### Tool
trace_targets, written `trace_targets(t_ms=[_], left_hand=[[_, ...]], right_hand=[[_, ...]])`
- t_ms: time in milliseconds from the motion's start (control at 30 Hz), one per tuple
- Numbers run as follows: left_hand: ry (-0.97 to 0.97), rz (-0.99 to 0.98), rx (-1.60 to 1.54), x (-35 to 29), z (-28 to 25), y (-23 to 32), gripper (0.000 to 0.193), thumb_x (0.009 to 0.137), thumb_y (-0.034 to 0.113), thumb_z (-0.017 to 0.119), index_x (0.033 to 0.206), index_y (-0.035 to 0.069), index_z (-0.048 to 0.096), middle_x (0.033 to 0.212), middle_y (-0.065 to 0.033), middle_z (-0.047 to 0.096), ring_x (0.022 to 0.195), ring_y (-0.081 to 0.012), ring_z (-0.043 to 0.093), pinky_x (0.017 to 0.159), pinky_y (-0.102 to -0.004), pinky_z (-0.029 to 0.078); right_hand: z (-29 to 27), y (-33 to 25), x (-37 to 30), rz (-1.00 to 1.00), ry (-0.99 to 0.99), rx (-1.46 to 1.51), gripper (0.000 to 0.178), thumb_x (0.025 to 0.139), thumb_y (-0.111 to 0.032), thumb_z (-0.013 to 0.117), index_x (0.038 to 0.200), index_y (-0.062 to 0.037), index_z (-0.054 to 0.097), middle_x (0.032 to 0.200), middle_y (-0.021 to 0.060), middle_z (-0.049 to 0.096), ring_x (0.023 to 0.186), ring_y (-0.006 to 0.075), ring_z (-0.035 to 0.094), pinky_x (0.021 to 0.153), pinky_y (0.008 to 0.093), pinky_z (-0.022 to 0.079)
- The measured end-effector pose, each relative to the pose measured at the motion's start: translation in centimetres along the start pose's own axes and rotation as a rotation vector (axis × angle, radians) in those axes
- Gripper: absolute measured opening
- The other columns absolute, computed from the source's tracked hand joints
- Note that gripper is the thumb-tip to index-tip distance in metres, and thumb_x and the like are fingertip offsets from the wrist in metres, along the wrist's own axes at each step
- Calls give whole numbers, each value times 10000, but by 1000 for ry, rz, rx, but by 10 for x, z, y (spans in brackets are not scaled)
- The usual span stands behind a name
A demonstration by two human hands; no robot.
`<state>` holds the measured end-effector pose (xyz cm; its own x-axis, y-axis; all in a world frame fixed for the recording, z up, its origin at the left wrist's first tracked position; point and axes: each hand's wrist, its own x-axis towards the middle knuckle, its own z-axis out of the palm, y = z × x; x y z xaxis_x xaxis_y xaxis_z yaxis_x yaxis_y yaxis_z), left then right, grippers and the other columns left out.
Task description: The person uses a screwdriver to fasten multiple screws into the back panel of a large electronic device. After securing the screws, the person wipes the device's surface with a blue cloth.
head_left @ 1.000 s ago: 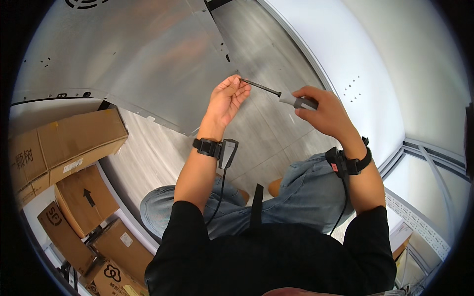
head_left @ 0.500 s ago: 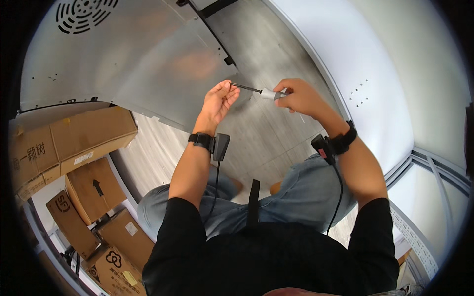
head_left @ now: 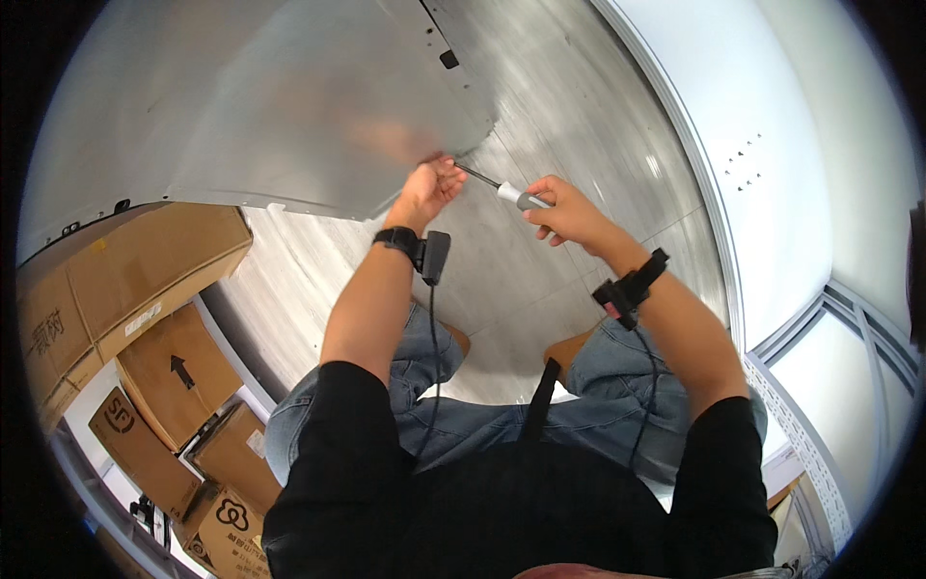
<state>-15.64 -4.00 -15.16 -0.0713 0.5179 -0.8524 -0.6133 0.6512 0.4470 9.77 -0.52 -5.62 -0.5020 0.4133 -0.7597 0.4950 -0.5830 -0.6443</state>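
Observation:
My right hand point(head_left: 571, 212) grips the grey-and-white handle of a screwdriver point(head_left: 509, 191), its dark shaft slanting up to the left. At the shaft's tip, my left hand point(head_left: 429, 191) has thumb and forefinger pinched together. Whatever lies between those fingertips is too small to make out. Both the tip and my left fingers are close to the lower right corner of a large grey metal panel point(head_left: 241, 106); whether they touch it I cannot tell. A dark strap with a small cabled device sits on each wrist.
Several small dark screws point(head_left: 742, 162) lie scattered on a white surface point(head_left: 781, 232) at the right. Cardboard boxes point(head_left: 178, 372) are stacked at the lower left, beside a long carton point(head_left: 145, 261). Grey wood-look floor point(head_left: 502, 280) shows between my knees and the panel.
My view has shifted, and the panel and boxes sit differently in it. The screwdriver and both hands have come nearer the panel's lower right corner.

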Motion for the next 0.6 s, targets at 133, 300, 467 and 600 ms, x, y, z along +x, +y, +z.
trace_targets(t_ms=[133,300,467,600], left_hand=[[27,44,220,35,-5,39,290,903,71,522,1183,21,463,796,-72,605,723,-184,632,643,-294,513],[64,167,303,68,-9,56,347,919,74,502,1253,-3,446,808,-70,596,710,-168,606,677,-289,507],[117,199,261,87,0,61,212,915,81,529,1105,-13,537,781,-59,589,680,-159,590,650,-289,507],[188,291,330,98,-7,59,157,882,69,588,1020,-4,571,753,-62,590,637,-152,582,592,-284,500]], right_hand=[[25,8,26,56,120,287,415,861,-212,631,1179,-7,458,1008,67,577,715,135,607,585,276,501],[50,13,58,-11,164,434,425,883,-241,607,1211,11,507,978,71,556,730,133,593,587,261,481],[58,21,78,-68,193,440,452,892,-253,606,1266,-18,510,989,74,563,716,128,577,569,266,482],[73,12,84,32,242,510,489,903,-251,596,1330,-46,475,1048,87,579,725,133,574,561,269,483]])
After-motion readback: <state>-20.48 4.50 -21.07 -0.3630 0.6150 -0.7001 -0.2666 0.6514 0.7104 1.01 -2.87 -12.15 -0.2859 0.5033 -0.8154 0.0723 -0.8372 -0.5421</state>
